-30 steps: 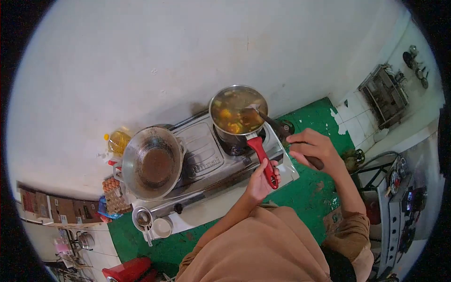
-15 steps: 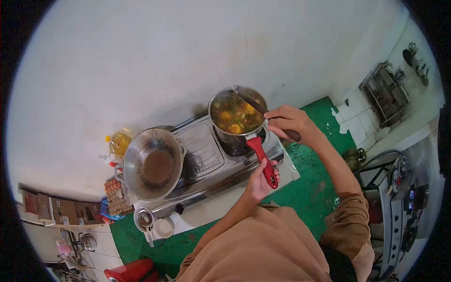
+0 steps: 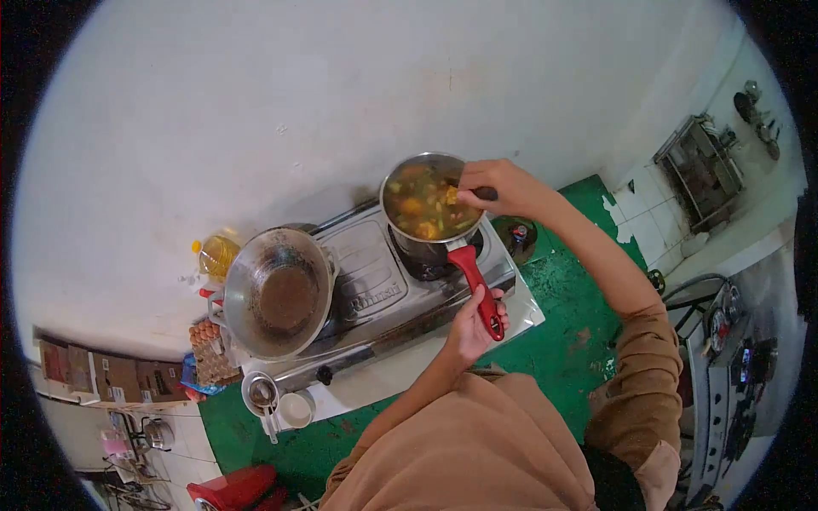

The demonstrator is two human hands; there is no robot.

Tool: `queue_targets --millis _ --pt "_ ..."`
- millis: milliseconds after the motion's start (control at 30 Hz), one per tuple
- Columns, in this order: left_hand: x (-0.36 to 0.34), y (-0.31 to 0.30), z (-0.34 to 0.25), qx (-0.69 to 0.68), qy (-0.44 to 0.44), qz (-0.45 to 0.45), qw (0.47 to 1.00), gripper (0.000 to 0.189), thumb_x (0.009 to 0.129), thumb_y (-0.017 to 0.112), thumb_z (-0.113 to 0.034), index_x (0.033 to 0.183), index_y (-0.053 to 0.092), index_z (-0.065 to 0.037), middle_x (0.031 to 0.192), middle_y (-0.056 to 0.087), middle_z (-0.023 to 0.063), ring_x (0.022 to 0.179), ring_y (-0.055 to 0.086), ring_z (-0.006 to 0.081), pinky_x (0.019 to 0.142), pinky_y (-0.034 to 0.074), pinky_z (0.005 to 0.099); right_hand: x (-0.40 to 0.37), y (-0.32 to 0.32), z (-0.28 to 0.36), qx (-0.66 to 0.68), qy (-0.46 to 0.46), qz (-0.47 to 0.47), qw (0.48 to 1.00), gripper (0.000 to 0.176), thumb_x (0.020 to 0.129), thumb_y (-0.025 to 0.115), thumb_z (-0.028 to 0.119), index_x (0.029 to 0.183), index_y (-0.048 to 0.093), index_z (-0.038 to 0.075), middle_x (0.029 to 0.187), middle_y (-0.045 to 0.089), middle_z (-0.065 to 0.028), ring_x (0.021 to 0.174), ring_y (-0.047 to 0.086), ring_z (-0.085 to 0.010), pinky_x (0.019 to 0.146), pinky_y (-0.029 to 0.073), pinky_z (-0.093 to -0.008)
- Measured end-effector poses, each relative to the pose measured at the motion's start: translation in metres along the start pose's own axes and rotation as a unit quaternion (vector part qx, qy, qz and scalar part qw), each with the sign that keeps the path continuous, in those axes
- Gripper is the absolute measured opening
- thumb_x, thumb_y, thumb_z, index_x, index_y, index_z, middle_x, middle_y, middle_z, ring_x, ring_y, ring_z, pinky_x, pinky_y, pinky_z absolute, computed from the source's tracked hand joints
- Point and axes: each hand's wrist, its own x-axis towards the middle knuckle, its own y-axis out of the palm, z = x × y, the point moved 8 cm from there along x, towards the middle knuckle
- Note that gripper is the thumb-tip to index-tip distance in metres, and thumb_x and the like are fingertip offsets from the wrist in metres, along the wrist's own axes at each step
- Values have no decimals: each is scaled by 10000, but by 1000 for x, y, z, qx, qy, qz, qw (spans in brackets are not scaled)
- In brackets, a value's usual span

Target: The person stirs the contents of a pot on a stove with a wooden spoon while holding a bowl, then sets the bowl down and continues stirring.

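A steel saucepan (image 3: pixel 419 247) of brothy soup (image 3: pixel 413 206), with orange and green pieces in it, sits on the right burner of the stove (image 3: pixel 368 260). My left hand (image 3: pixel 469 330) is wrapped round its red handle (image 3: pixel 474 277). Over the right side of the pot, my right hand (image 3: pixel 504 187) grips a cooking utensil with a dark handle (image 3: pixel 486 193). The handle's end sticks out below my palm. My fingers and the soup hide the utensil's head.
A large wok (image 3: pixel 243 277) with brown residue stands on the left burner. Beside it are an oil bottle (image 3: pixel 218 257), eggs in a tray (image 3: pixel 210 353), a strainer over a bowl (image 3: pixel 260 392) and a white cup (image 3: pixel 296 410). The wall (image 3: pixel 341 102) rises behind the stove.
My right hand has moved up and left over the pot, and the utensil has swung from lying across the rim to a steeper angle. My left hand stays on the saucepan handle.
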Motion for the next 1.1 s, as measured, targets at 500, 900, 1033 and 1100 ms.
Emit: queue_targets --millis 500,900,1033,1100 --pt "-1 2 0 -1 8 5 1000 408 905 508 -442 1046 525 -59 786 575 64 733 557 199 711 465 328 12 -12 -98 131 383 -183 896 300 746 585 251 644 608 -30 580 614 -145 450 593 -245 529 508 -349" --pt "0 1 0 3 9 13 1000 410 904 510 -446 1054 521 -64 794 574 64 738 558 199 713 466 331 -35 -26 -121 283 449 -337 778 204 734 547 133 602 584 -18 511 546 -78 359 487 -140 357 402 -267" --pt "-1 4 0 -3 6 18 1000 397 912 500 -435 1046 522 -62 790 574 66 736 558 202 711 465 336 -40 -37 -110 307 430 -378 760 202 739 544 133 605 587 -11 550 563 -74 372 482 -131 362 403 -260" --pt "-1 3 0 -4 5 15 1000 392 915 496 -432 1044 523 -63 788 574 67 733 558 202 710 465 336 -42 -44 -100 299 421 -377 769 197 748 546 133 621 593 -10 585 577 -69 394 488 -120 368 406 -255"
